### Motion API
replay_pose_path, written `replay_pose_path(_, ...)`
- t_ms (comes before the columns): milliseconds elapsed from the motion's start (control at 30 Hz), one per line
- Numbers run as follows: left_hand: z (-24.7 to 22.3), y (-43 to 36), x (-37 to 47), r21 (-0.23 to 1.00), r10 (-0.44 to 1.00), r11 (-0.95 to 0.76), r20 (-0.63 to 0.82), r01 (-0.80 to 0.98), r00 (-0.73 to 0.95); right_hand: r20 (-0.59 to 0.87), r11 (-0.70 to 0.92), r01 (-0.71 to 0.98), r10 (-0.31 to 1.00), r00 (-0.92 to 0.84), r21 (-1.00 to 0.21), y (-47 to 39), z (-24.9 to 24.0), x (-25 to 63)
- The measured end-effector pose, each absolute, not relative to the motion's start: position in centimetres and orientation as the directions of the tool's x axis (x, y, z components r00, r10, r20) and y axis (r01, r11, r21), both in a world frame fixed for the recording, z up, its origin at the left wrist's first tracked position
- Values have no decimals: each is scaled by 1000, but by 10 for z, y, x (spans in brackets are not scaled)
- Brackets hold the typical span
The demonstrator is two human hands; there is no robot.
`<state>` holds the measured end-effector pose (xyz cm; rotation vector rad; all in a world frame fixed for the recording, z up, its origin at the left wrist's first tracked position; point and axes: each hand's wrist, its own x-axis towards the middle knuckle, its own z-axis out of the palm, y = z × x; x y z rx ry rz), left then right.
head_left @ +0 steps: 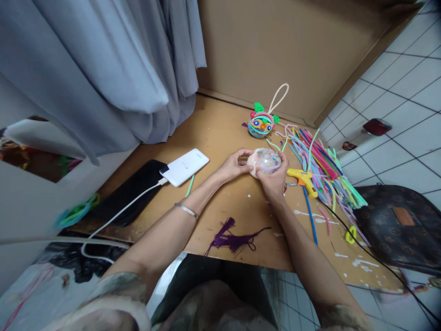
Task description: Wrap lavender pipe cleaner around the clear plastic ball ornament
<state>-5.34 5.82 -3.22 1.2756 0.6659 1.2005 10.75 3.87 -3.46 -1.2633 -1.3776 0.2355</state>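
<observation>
A clear round ball [268, 161] with small coloured specks and a pale strip along its left side is held above the table. My left hand [237, 164] grips its left side, fingers and thumb on the pale strip. On the right side, my right hand [276, 178] is wrapped round the ball. A finished-looking ball ornament [261, 125] with eyes, green pieces and a white loop stands behind it. To the right of my right hand lies a yellow glue gun [303, 180].
A pile of coloured fuzzy sticks [320, 161] spreads at the right, beside a dark patterned bag [396, 225]. Purple tassels [234, 240] lie near the front edge. A white power bank [186, 167] with a cable overlaps a black item [134, 195] at the left, near a grey curtain [138, 69].
</observation>
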Motion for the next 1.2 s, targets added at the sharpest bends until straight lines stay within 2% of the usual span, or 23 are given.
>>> replay_pose_path(733, -27, 56, -53, 959, 948, -124, 190, -257, 253, 611, 403, 560, 752, 249, -724, 37, -33, 105)
replay_pose_path(1200, -26, 58, -60, 956, 922, -156, 230, -247, 312, 596, 416, 532, 771, 223, -737, 39, -35, 108)
